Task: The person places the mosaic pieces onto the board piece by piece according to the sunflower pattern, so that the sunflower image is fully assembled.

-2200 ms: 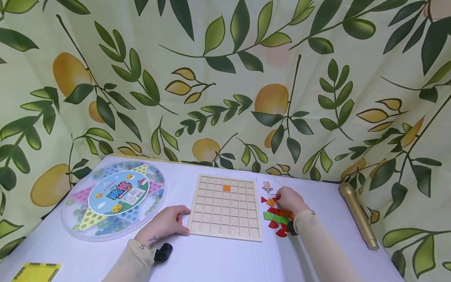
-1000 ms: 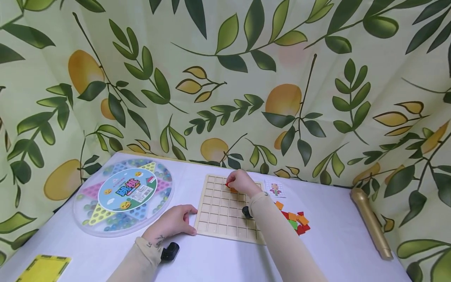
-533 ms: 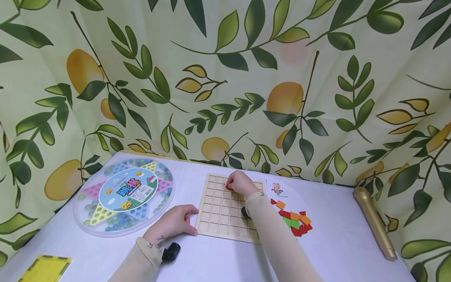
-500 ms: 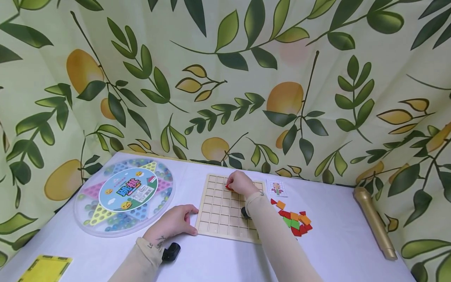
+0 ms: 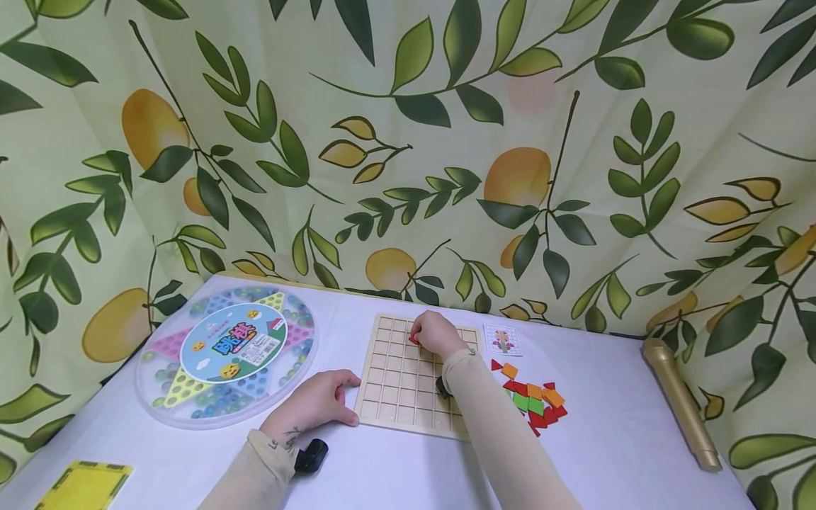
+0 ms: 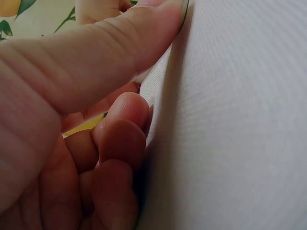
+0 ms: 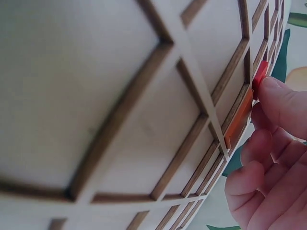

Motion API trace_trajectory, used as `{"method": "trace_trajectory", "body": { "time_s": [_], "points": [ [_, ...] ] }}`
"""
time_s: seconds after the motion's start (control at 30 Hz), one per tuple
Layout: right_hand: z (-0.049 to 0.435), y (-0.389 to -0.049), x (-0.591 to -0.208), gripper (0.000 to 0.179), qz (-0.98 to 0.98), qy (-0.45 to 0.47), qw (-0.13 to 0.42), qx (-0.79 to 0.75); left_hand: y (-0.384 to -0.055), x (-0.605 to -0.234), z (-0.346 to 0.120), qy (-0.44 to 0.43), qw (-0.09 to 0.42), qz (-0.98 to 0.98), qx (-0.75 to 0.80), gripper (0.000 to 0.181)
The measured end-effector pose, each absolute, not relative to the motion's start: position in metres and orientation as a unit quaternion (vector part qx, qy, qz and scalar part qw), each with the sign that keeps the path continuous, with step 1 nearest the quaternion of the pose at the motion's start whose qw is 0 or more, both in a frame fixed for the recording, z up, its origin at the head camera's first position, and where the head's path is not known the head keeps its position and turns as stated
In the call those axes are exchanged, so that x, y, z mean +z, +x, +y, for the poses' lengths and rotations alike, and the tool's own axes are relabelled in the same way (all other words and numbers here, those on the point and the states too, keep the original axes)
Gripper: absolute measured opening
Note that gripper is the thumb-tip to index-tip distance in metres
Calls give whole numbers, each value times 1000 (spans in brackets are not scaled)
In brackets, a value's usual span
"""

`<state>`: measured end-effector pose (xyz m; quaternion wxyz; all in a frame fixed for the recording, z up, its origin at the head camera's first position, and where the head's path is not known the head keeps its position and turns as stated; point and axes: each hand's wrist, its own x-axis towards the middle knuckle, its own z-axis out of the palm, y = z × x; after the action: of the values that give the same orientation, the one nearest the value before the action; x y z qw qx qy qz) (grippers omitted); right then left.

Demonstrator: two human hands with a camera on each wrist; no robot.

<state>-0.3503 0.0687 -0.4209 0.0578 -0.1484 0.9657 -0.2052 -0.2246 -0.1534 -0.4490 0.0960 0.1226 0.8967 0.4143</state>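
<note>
Over from the pile (image 5: 535, 406), my right hand (image 5: 440, 334) pinches a red piece (image 7: 259, 75) near the board (image 5: 400, 380)'s far edge, left hand (image 5: 312, 407) loose.

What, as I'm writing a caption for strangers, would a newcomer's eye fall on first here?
Probably the backdrop, whose big leaves and orange fruit fill the head view behind the table. Next, likely the round game set at the table's left, with its coloured star points. Then the right hand, pinching a red piece at the far part of the wooden grid board, with loose pieces to the board's right.
</note>
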Motion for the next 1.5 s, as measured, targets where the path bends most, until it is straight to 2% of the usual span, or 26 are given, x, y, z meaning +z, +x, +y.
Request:
{"method": "trace_trajectory", "body": {
  "time_s": [0.27,0.47,0.67,0.77,0.87,1.0,1.23,1.5],
  "points": [
    [73,-351,-424,8,966,-152,37,-204,-225,-450,-153,126,97,898,411,58],
    [99,-352,-408,18,956,-135,9,-262,-225,-451,-153,122,96,899,409,60],
    [157,-344,-396,15,968,-75,35,-236,-224,-447,-153,114,97,902,405,60],
    [182,-334,-399,8,976,-28,55,-207,-223,-445,-153,110,98,901,409,60],
    [196,-323,-406,11,980,6,79,-185,-222,-445,-153,110,99,899,413,60],
    [202,-313,-416,18,980,20,98,-172,-221,-444,-152,112,100,895,420,60],
    [196,-306,-425,14,986,22,100,-128,-221,-446,-152,113,103,893,424,59],
    [199,-305,-427,21,976,17,86,-200,-223,-447,-153,116,101,898,413,59]
  ]
}}
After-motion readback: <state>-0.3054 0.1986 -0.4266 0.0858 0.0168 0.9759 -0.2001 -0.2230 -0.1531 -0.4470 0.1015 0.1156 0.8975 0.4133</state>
